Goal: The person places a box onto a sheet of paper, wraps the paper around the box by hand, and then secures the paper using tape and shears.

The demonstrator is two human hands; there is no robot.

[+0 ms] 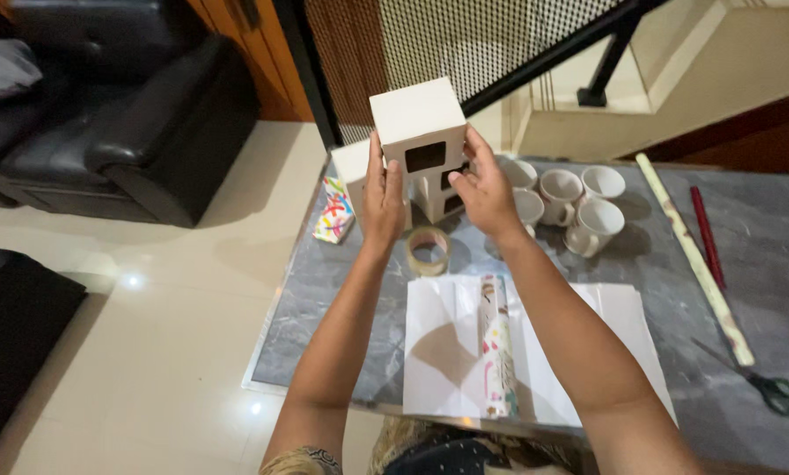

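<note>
White cardboard box (419, 127) with a dark window cut in its front is held up at the upper middle of the frame, above the grey desk (341, 290). Left hand (383, 198) presses flat against its left side, fingers together; right hand (485, 192) grips its right side, fingers bent. Below them lie a tape roll (429, 251) and a patterned paper roll (495, 347) on white sheets (443, 352). Mugs (570, 200) stand to the right, scissors (759, 378) at lower right.

Tape roll (429, 250) behind paper (447, 352), mugs (570, 200) right
</note>
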